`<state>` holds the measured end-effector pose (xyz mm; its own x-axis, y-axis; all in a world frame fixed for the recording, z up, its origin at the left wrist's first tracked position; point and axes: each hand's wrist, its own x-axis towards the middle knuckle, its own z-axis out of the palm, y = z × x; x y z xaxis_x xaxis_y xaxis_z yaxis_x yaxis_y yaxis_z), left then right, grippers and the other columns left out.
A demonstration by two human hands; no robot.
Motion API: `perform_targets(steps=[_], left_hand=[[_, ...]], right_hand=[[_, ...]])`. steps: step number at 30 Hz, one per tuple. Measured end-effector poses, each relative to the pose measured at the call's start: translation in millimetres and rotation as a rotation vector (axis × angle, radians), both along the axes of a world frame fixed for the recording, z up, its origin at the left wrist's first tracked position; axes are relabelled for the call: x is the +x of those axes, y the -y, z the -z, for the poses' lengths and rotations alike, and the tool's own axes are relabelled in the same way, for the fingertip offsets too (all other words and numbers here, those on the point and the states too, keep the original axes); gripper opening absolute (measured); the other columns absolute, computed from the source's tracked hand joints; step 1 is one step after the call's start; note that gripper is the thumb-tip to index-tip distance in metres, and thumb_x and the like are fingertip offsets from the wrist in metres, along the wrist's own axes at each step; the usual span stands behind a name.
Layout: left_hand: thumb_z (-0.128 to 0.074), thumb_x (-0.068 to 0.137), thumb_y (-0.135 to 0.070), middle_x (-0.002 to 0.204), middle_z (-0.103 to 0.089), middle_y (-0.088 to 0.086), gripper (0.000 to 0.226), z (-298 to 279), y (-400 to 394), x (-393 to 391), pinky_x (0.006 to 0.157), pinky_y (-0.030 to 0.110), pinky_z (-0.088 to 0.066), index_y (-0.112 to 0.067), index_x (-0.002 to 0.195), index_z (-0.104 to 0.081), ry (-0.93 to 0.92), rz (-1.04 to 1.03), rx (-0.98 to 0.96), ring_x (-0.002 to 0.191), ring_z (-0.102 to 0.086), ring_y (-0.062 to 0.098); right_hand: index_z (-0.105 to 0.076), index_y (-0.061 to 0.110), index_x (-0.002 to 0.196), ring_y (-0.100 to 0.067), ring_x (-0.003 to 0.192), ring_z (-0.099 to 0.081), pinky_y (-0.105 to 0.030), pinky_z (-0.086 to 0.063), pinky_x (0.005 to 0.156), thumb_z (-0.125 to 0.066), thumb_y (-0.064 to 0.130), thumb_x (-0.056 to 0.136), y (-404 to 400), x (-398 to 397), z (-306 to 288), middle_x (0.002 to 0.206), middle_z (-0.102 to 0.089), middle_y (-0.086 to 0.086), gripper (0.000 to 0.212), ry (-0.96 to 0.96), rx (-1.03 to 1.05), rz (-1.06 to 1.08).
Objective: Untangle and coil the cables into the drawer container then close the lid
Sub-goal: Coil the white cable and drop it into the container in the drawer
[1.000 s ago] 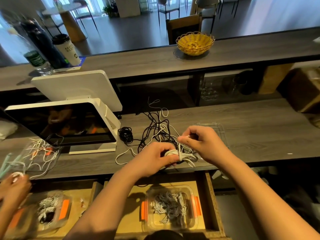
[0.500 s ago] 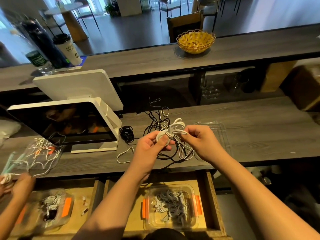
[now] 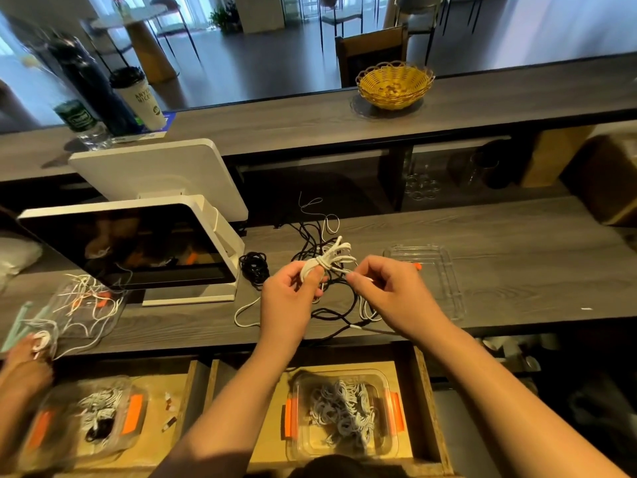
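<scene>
My left hand (image 3: 287, 291) grips a coiled white cable (image 3: 331, 258) above the grey desk. My right hand (image 3: 389, 291) pinches the loose end of that cable just right of the coil. Under my hands lies a tangle of black and white cables (image 3: 320, 236) on the desk. In the open drawer below stands a clear container with orange clips (image 3: 393, 408), holding several coiled white cables. Its clear lid (image 3: 444, 270) lies on the desk to the right of my right hand.
A white monitor (image 3: 138, 243) stands on the left. A coiled black cable (image 3: 255, 267) lies beside it. Another person's hand (image 3: 26, 360) works white cables at the far left, above a second container (image 3: 134, 415). A yellow basket (image 3: 394, 84) sits on the counter.
Both hands have lifted the white coil up off the desk edge and away from me. The right hand has drawn the cable's end a little to the right.
</scene>
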<state>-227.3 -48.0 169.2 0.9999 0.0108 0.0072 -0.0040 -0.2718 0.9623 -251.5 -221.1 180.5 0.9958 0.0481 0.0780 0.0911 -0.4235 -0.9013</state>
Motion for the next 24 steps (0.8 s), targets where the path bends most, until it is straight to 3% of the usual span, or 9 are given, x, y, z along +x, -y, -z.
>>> perform_targets(steps=[5,8,12,15,17,20,22,24], left_hand=[[-0.069,0.094,-0.026,0.073,-0.069,-0.006,0.009,-7,1,-5,0.06,0.029,-0.051,-0.03,0.101,-0.073,0.107,0.025,0.169,0.067,-0.063,0.009],[-0.069,0.093,-0.028,0.074,-0.068,-0.008,0.011,-13,0,-4,0.06,0.027,-0.048,-0.039,0.096,-0.069,0.128,0.104,0.271,0.073,-0.061,0.009],[-0.069,0.094,-0.03,0.074,-0.065,-0.013,0.007,-18,-1,0,0.059,0.022,-0.043,-0.035,0.096,-0.072,0.056,0.252,0.414,0.068,-0.057,0.003],[-0.068,0.094,-0.03,0.082,-0.066,-0.012,0.007,-21,-5,1,0.069,0.024,-0.046,-0.034,0.098,-0.072,-0.016,0.395,0.47,0.077,-0.059,0.002],[-0.069,0.093,-0.029,0.086,-0.069,-0.011,0.009,-21,-9,1,0.076,0.032,-0.052,-0.034,0.099,-0.073,-0.016,0.491,0.452,0.082,-0.062,0.006],[-0.071,0.092,-0.024,0.087,-0.071,-0.008,0.015,-22,-15,-2,0.077,0.039,-0.055,-0.038,0.094,-0.073,-0.024,0.596,0.301,0.081,-0.064,0.012],[-0.071,0.091,-0.017,0.088,-0.072,-0.009,0.018,-25,-16,-4,0.072,0.03,-0.056,-0.035,0.095,-0.073,-0.054,0.606,0.172,0.079,-0.066,0.009],[-0.07,0.09,-0.011,0.084,-0.073,-0.006,0.014,-28,-16,-8,0.062,0.02,-0.053,-0.024,0.095,-0.072,-0.056,0.588,0.008,0.068,-0.063,0.004]], right_hand=[[-0.065,0.024,0.085,-0.007,0.063,-0.054,-0.028,-0.046,0.058,-0.059,0.025,0.095,0,0,-18,0.07,-0.061,0.005,0.012,0.079,-0.104,-0.041],[-0.068,0.023,0.094,-0.006,0.07,-0.056,-0.027,-0.049,0.064,-0.058,0.026,0.096,4,3,-28,0.078,-0.063,0.008,0.011,0.113,-0.213,-0.03],[-0.069,0.024,0.105,-0.004,0.087,-0.061,-0.029,-0.053,0.077,-0.062,0.025,0.095,14,9,-33,0.093,-0.066,0.01,0.012,0.167,-0.306,-0.079],[-0.072,0.023,0.106,-0.009,0.086,-0.062,-0.036,-0.056,0.078,-0.066,0.026,0.092,18,12,-32,0.092,-0.066,0.006,0.015,0.163,-0.386,-0.138],[-0.072,0.027,0.099,-0.008,0.079,-0.062,-0.035,-0.056,0.072,-0.069,0.032,0.089,21,11,-33,0.085,-0.066,0.007,0.011,0.155,-0.35,-0.137],[-0.066,0.036,0.081,-0.007,0.064,-0.06,-0.023,-0.051,0.058,-0.072,0.046,0.079,27,10,-35,0.069,-0.063,0.008,0.012,0.162,-0.246,-0.118],[-0.067,0.036,0.075,-0.008,0.061,-0.06,-0.019,-0.047,0.054,-0.071,0.049,0.075,29,9,-38,0.064,-0.063,0.009,0.013,0.168,-0.183,-0.111],[-0.071,0.033,0.076,-0.009,0.061,-0.062,-0.024,-0.05,0.055,-0.068,0.051,0.075,28,11,-36,0.066,-0.068,0.007,0.018,0.14,-0.105,-0.092]])
